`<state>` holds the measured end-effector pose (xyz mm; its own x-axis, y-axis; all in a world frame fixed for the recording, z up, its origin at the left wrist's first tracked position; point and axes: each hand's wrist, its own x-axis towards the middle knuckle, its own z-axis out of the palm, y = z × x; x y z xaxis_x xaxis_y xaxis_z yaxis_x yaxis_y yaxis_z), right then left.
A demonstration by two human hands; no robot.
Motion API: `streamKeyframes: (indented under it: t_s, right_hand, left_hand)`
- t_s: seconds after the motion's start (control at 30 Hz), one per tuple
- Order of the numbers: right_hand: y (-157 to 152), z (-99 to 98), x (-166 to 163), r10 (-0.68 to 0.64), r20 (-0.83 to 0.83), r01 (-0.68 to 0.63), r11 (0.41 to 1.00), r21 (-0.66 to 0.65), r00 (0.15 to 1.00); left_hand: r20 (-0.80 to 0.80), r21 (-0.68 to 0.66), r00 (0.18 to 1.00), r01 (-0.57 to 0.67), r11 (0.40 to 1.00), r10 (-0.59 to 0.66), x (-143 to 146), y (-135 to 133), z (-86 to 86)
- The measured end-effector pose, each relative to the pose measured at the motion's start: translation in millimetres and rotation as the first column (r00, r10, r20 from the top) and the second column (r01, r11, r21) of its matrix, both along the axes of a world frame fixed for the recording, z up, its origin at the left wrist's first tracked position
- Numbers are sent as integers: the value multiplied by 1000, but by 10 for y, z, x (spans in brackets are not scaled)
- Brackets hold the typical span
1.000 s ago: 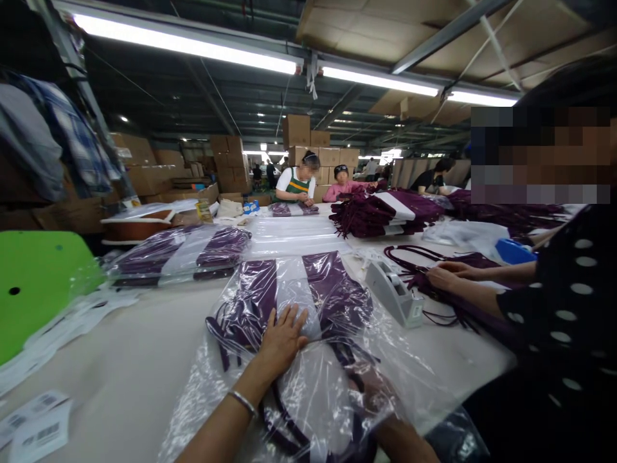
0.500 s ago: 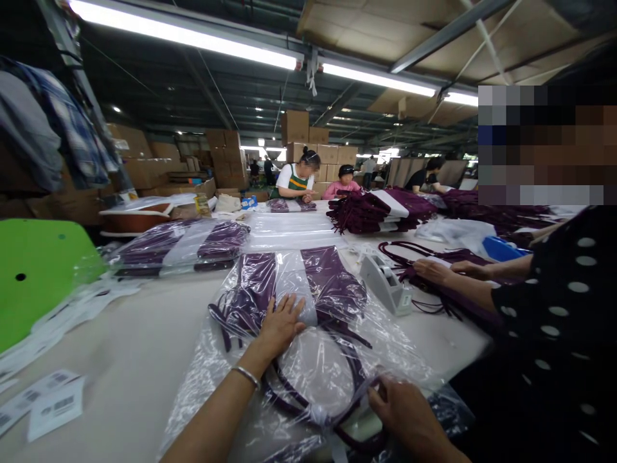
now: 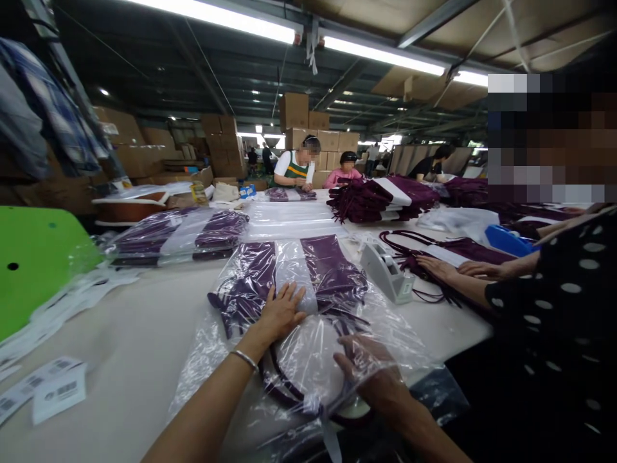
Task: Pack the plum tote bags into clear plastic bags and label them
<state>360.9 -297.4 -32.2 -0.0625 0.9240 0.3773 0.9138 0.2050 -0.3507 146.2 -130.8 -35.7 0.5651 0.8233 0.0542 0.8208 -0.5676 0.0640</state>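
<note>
A purple handbag point(image 3: 325, 267) with a white paper band point(image 3: 292, 263) around its middle lies inside a clear plastic bag point(image 3: 202, 360). My left hand point(image 3: 281, 313) rests flat on the band's lower part, fingers spread. Nearer to me, the dark looped handles point(image 3: 284, 386) curve under the film, with a pale wrap point(image 3: 311, 404) at their bottom. My right hand point(image 3: 373, 370) is at the right side of the handle loop, fingers stretched and apart, with clear film across its back. Whether its fingertips touch the handle is hard to see.
A grey tape dispenser point(image 3: 388, 273) stands right of the bag. Bagged purple bags point(image 3: 222, 231) lie at left, near a green board point(image 3: 38, 270) and labels point(image 3: 60, 392). A co-worker's hands point(image 3: 443, 270) rest on another purple bag at right. Purple bags are stacked point(image 3: 361, 199) behind.
My right hand has moved forward and left from the near right edge of the plastic, and its closed fingers have opened under the film. My left hand stays on the band.
</note>
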Motion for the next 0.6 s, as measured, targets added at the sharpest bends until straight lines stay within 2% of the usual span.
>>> streamKeyframes:
  t_s: [0.07,0.17,0.27,0.37,0.47,0.6]
  right_hand:
    - [-29,75,-172,151,56,-146,985,-90,987]
    - [-170,220,-428,311,75,-273,907,-320,947]
    - [-338,268,-613,353,141,-255,851,-458,925]
    - [-447,176,-701,403,234,-214,797,-565,885]
    - [-493,34,-715,458,271,-251,792,-557,847]
    - [-513,-156,-695,474,324,-352,860,-369,818]
  left_hand:
    - [-1,-4,1000,0,1000,0,-4,6,-9]
    - [-6,-8,1000,-15,1000,15,1,9,-28]
    - [-13,-16,999,-34,999,34,27,14,-28]
    - [-17,-33,998,-55,998,55,60,30,-3]
    - [-26,-50,998,-64,997,63,84,46,25]
    - [-33,-49,998,-49,998,47,102,53,46]
